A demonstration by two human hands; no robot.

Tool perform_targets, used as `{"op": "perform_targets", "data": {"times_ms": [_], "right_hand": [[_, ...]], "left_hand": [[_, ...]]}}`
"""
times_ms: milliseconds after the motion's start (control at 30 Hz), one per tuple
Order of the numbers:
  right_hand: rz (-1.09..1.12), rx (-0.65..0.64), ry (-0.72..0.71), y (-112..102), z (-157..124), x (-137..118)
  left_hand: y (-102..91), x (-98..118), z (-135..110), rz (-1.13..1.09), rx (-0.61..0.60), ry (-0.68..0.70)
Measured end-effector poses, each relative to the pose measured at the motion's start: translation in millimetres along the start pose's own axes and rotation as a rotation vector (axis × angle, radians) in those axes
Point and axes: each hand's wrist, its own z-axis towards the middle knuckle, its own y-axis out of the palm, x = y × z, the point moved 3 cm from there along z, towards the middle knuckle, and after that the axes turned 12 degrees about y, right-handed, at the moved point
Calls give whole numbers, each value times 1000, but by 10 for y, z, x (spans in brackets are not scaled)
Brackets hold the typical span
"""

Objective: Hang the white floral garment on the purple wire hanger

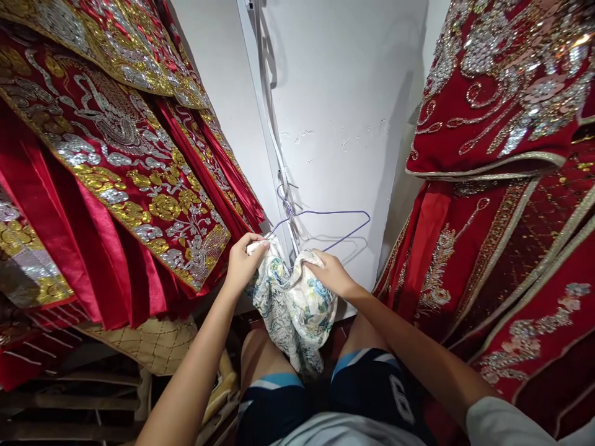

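Left hand [242,263], centre frame: fingers curled shut, pinching the upper left edge of the floral cloth [292,303]. Right hand [328,272], just right of it: also closed, bunching the cloth's upper right edge, knuckles up. Cloth is white with blue-green flowers, slung between both hands and drooping down toward the knees at lower centre.

Hanger [320,226], purple wire, sits just above the hands. Its left arm runs down to the left hand and the cloth's top; whether it's inside the cloth, can't tell. Hook is caught up on a white strip on the wall [344,93].

Left half of frame: red robes [116,167] with gold and silver embroidery, hanging close beside the left hand. Right half: more red garments [506,186], sequinned, near the right forearm. Bottom: dark blue shorts [372,384] with pale trim.
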Motion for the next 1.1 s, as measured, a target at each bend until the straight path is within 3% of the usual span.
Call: {"op": "perform_targets", "data": {"times_ms": [100,200,300,400,567,733,900,1000,1067,1100], "right_hand": [[26,232,-9,-415,109,20],[-35,420,23,-896,283,101],[-178,295,91,-1143,434,188],[-286,112,106,-1156,437,230],[-300,376,127,-1222,356,236],[-264,211,94,-1173,498,285],[-217,261,77,-1195,552,197],[-12,45,198,-1184,505,103],[189,-120,300,-1095,405,70],[263,-115,305,-1037,335,66]], "left_hand": [[-40,-107,37,5,49,15],[-110,-133,41,16,13,28],[-170,-97,46,19,-9,33],[-208,-61,47,54,9,35],[-204,-64,61,70,9,35],[-224,-85,86,114,-15,44],[-382,-124,85,209,54,79],[-491,-197,61,217,106,67],[-504,-268,31,220,63,23],[-486,-300,15,210,31,7]]}}
